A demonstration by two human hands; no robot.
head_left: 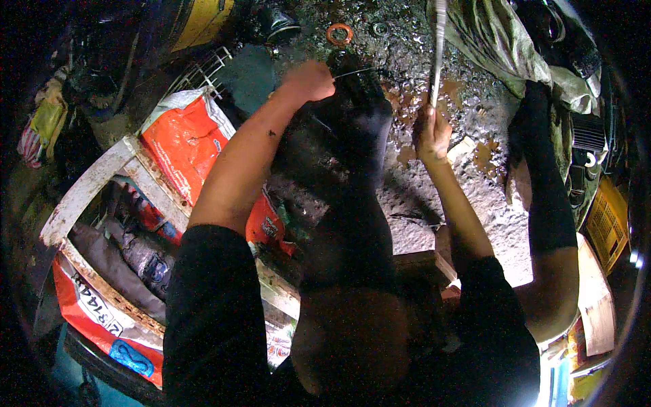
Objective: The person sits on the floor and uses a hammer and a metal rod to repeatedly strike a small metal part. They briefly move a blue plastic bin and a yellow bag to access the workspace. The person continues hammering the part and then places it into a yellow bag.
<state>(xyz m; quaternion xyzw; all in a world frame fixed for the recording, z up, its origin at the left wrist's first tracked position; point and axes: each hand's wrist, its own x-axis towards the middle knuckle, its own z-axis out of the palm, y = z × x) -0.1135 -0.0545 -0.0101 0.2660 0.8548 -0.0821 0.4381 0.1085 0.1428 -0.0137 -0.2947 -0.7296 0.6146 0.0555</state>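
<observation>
My left hand (312, 81) is closed in a fist, reached out ahead over dark, shadowed ground. A thin, shiny metal rod (354, 72) sticks out of this fist toward the right; its far end fades into the dark. My right hand (434, 134) is wrapped around the lower end of a long, pale rod (439, 54). That rod stands nearly upright in the picture and runs out past the top edge, so its other end is hidden. Between my hands lies a dark shape, too dim to make out.
An orange ring (339, 34) lies on the wet, dirty ground (400, 54). At left stand a worn white frame (88, 186) and a red-and-white sack (183, 146). A grey-green cloth (488, 47) lies at upper right, with a yellow crate (605, 220) below it.
</observation>
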